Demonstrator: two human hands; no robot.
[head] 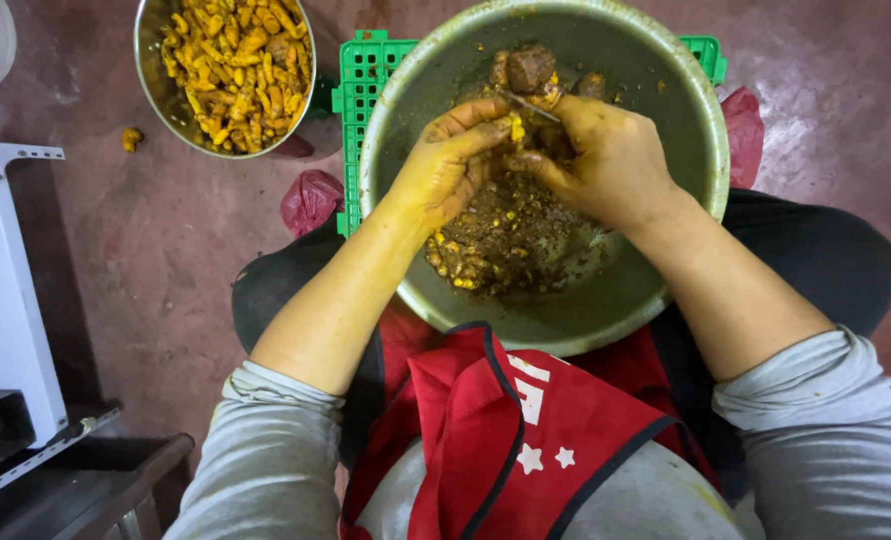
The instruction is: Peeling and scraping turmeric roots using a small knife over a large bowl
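We sit with a big metal bowl (666,290) in front of our lap, resting on a green plastic crate (361,75), and both our hands work over its middle. Our left hand (446,165), stained yellow, pinches a small yellow piece of root (517,128) between thumb and fingertips. Our right hand (601,160) is closed around a small knife (526,104), whose thin blade points left and lies against that piece. The two hands are touching or nearly so, just above the heap in the bowl.

Under our hands lies a pile of brown peelings and scraps (511,240), mixed with bits of yellow. At the far side of the bowl, just beyond the knife, sit a few dark unpeeled roots (532,68).

A smaller metal bowl (151,60) stands on the reddish floor (166,250) to the left, well apart from our hands, full of peeled yellow roots (236,70). One yellow scrap (131,138) lies on the floor beside it. A red apron (486,430) covers our lap, and grey sleeves (266,460) are pushed up to the elbows. A white frame (6,290) stands at the left edge.
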